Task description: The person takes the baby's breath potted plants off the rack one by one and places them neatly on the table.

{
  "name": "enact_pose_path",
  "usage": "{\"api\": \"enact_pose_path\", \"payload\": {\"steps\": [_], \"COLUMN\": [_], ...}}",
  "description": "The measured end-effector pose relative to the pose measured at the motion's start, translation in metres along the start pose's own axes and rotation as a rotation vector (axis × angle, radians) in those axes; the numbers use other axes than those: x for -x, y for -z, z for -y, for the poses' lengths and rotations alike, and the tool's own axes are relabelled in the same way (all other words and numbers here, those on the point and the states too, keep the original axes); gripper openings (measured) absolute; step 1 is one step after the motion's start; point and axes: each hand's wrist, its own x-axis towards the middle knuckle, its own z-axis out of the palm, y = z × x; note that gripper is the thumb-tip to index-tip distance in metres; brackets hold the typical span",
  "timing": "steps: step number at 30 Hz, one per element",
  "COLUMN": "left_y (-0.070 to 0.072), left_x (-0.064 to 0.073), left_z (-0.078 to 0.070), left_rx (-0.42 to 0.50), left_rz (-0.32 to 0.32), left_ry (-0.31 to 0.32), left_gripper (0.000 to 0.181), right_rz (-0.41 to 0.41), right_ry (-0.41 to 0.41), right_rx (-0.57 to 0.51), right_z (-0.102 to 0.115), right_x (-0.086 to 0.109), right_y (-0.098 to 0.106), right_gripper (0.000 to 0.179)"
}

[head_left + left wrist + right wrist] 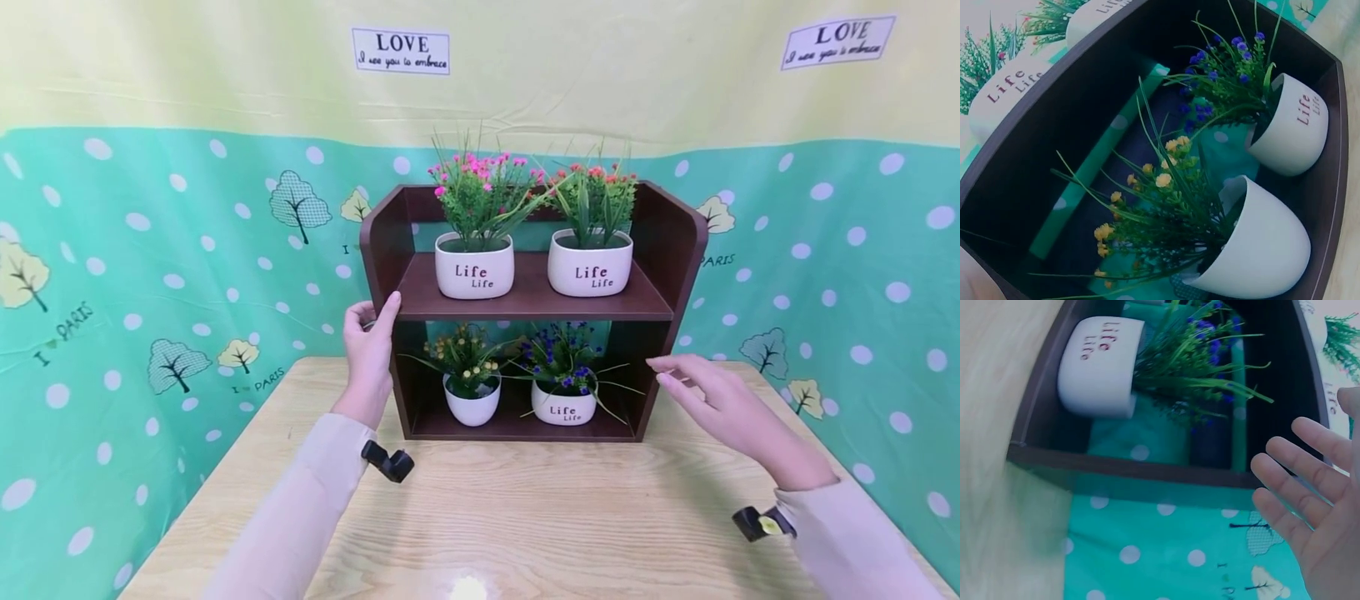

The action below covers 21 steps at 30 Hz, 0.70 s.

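A dark brown two-tier shelf (pixel 536 308) stands on the table. My left hand (pixel 368 357) grips its left side panel, thumb at the front edge and fingers around the outside. Beside the right panel my right hand (pixel 716 404) is held with fingers extended; in the right wrist view its fingers (pixel 1294 472) are straight and spread near the panel's edge. White pots with pink flowers (pixel 480 179) and red-orange flowers (pixel 592 187) stand on the upper tier. Below are a plain white pot (pixel 472 404) with yellow flowers and a lettered pot (pixel 564 407) with blue-purple flowers.
The light wood table (pixel 517 517) extends in front of the shelf. A green dotted curtain (pixel 187 250) with printed trees hangs behind and on both sides. Long grass blades from the lower pots reach toward the side panels.
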Motion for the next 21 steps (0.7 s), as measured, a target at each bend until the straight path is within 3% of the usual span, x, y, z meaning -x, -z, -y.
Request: {"api": "enact_pose_path", "payload": {"steps": [8,15,21], "left_y": [0.000,0.000,0.001], "left_x": [-0.001,-0.001,0.000], "left_z": [0.002,0.003,0.003], "left_rx": [-0.011,-0.004,-0.010], "left_rz": [0.006,0.005,0.010], "left_ry": [-0.030,-0.051,-0.054], "left_gripper": [0.047,0.043,0.042], "right_rz": [-0.130,-0.258,-0.282], "right_ry": [0.068,0.161,0.081], "right_rx": [-0.009,-0.020,-0.073], "right_z": [0.014,0.029,0.042], "right_x": [-0.018,-0.040,-0.054], "right_y": [0.001,0.005,0.005], "right_gripper": [0.033,0.043,0.051]}}
